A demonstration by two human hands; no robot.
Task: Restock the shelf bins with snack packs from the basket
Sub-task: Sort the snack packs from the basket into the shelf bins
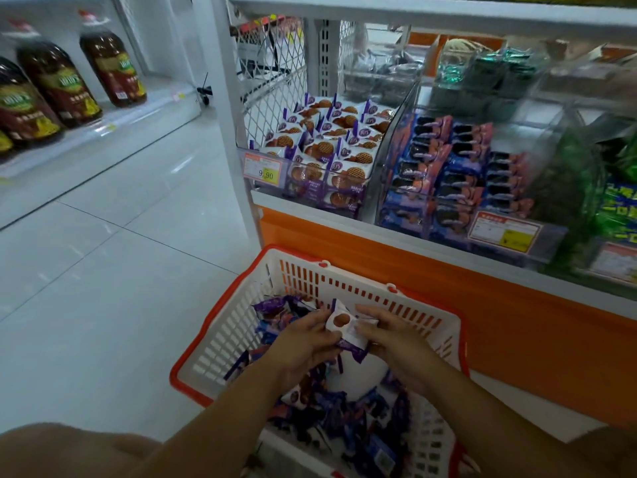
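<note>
at the foot of the white and orange shelf unit [431, 270], on the pale tiled floor [113, 270], a white basket with a red rim [220, 336] sits close against the orange base, part full of loose purple and blue packs [344, 414]. above it, the left clear bin [320, 150] is stacked with white and purple biscuit packs, and the bin beside it [458, 174] holds blue and pink ones. brown bottles [58, 81] stand on a low shelf off to the left. over the basket, the left grip [303, 343] and right grip [393, 336] both pinch one white and purple snack pack [341, 322] by opposite edges, fingers curled on it, just above the heap.
</note>
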